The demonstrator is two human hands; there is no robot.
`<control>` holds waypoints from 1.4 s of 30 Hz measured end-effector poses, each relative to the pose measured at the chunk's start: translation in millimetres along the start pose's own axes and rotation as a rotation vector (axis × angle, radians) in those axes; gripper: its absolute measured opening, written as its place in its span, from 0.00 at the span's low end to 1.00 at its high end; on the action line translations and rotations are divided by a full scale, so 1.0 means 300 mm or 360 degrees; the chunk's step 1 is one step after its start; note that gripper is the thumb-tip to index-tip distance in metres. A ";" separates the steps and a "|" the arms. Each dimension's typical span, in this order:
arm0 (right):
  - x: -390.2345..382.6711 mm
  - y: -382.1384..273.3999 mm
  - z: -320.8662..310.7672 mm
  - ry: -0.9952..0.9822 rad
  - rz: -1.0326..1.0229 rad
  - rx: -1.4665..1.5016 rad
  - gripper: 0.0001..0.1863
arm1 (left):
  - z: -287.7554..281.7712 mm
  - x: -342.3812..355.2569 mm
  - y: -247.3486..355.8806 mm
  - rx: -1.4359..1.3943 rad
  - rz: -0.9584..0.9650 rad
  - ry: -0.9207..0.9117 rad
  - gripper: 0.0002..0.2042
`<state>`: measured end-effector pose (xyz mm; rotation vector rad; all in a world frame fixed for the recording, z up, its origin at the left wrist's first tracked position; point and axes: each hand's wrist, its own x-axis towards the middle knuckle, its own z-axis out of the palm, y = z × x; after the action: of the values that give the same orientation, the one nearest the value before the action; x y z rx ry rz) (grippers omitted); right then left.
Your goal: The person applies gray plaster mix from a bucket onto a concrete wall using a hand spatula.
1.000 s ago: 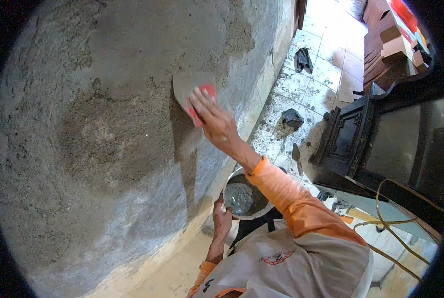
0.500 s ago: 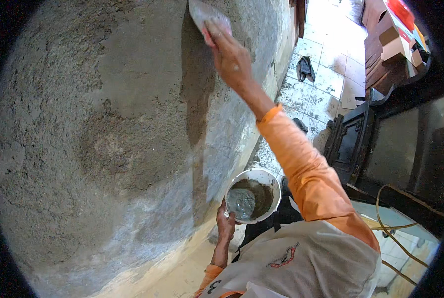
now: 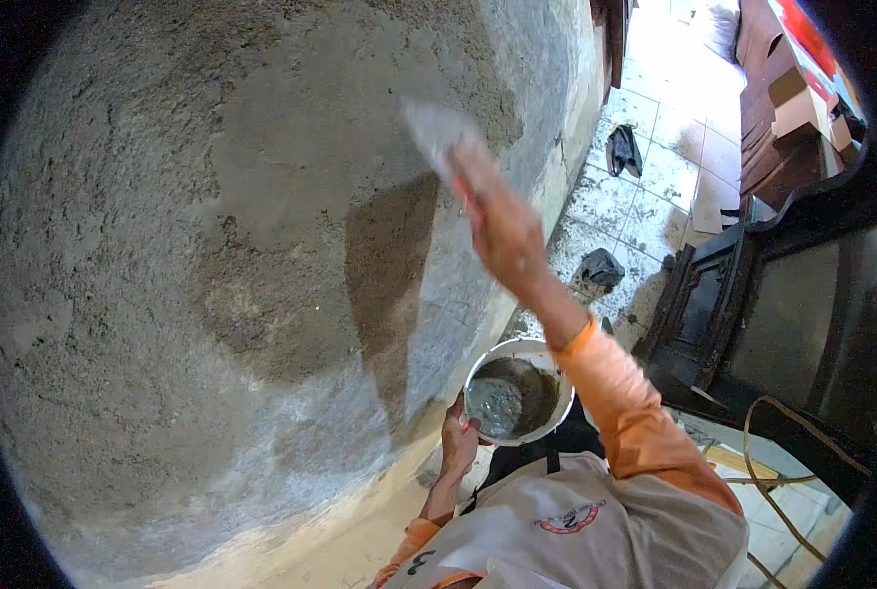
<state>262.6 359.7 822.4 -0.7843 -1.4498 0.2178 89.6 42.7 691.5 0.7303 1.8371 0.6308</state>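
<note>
My right hand (image 3: 507,236) is closed round the reddish handle of a trowel (image 3: 433,128), its pale blade smeared by motion. The blade is over the upper part of a rough plastered wall (image 3: 291,128); I cannot tell whether it touches. Below, my left hand (image 3: 458,437) grips the rim of a white bucket (image 3: 564,417) close to the wall's foot. Wet grey mortar (image 3: 495,404) lies inside the bucket, paler on one side. A smooth grey plaster patch covers the upper wall, and a shadow falls beneath my right arm.
A dark wooden cabinet (image 3: 792,285) stands at the right, with a cable (image 3: 753,442) looping below it. Black crumpled bags (image 3: 602,267) lie on the splattered tile floor (image 3: 645,162). A cardboard box (image 3: 797,103) sits at the far right.
My right hand and the trowel have moved down and to the right in the picture, and the blade has tilted. The left hand still holds the bucket. The view has shifted slightly.
</note>
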 end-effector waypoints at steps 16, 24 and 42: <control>-0.309 -0.166 0.139 -0.0421 -0.0072 0.0003 0.31 | -0.041 0.025 -0.187 0.0098 0.0031 0.0187 0.34; 0.126 0.367 0.054 0.0188 0.0163 -0.0197 0.30 | 0.049 -0.037 -0.030 -0.0106 -0.0056 0.0053 0.36; 0.172 0.162 0.030 0.0259 0.0059 -0.0207 0.24 | 0.033 -0.031 -0.155 -0.0047 0.0074 0.0091 0.33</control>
<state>277.5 428.6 834.2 -0.9145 -1.3056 0.0857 92.5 5.3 661.0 0.7437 1.8636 0.7143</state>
